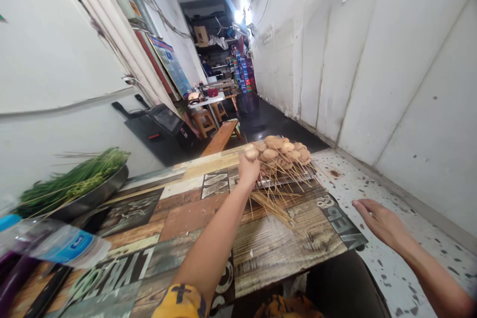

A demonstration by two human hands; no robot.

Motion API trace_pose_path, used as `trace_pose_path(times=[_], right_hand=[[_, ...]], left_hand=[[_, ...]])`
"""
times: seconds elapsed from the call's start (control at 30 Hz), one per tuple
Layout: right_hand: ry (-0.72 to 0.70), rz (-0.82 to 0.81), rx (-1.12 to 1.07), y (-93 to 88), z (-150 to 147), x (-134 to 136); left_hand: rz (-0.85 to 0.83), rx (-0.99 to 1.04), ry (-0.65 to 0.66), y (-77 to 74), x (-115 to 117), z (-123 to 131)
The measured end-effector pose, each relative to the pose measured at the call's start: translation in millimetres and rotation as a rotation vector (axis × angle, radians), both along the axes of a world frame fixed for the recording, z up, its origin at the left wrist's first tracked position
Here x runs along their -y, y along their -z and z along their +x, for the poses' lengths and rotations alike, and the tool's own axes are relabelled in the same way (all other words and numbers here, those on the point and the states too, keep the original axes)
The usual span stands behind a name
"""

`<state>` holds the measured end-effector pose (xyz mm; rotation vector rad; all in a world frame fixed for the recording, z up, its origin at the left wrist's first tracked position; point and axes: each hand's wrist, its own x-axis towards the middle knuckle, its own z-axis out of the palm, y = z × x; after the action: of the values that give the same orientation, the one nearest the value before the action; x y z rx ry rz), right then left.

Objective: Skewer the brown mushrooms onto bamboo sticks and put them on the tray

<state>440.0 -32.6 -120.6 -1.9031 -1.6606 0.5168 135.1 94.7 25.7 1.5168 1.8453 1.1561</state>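
Note:
At the far end of the table, my left hand (pixel 249 170) is closed on a skewer whose round, light-brown, mushroom-like piece (pixel 251 152) shows above the fingers. The grip on the stick itself is hidden. Beside this hand, a metal tray (pixel 269 184) bears a pile of similar skewered brown pieces (pixel 274 143), their sticks pointing toward me. Loose bamboo skewers (pixel 274 207) lie on the table just in front of the tray. My right hand (pixel 382 221) hangs beyond the table's right edge, above the speckled floor, fingers stretched out and nothing in it.
On the left of the table (pixel 194 213) stand a metal bowl (pixel 100 191) of green vegetables (pixel 85 174) and a lying water bottle (pixel 70 246). A black-handled knife (pixel 50 290) and purple eggplants (pixel 17 278) are near. A wooden bench (pixel 222 136) stands behind.

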Motion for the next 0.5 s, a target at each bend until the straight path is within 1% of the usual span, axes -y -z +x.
trace_pose_path(times=[0.03,0.1,0.17,0.23,0.27,0.37,0.43,0.5], right_hand=[[0.004,-0.005,0.001,-0.8,0,2],[0.003,-0.013,-0.004,-2.3,0,4],[0.007,-0.023,-0.018,-4.0,0,6],[0.021,-0.036,-0.034,-5.6,1,7],[0.025,-0.040,-0.040,-6.3,1,8],[0.017,-0.021,-0.039,-9.4,2,10],[0.000,-0.003,-0.035,-12.9,-1,11],[-0.016,0.000,-0.034,-17.4,-6,13]], left_hand=[[-0.020,-0.057,0.038,-2.7,3,-3],[-0.004,-0.257,0.064,-10.0,8,-13],[0.058,-0.462,0.004,-18.5,12,-28],[0.088,-0.549,-0.083,-25.3,14,-46],[0.076,-0.542,-0.101,-27.2,14,-55],[0.014,-0.462,-0.078,-27.0,12,-75],[0.016,-0.410,-0.059,-24.4,10,-76],[0.042,-0.370,-0.050,-22.6,8,-64]])
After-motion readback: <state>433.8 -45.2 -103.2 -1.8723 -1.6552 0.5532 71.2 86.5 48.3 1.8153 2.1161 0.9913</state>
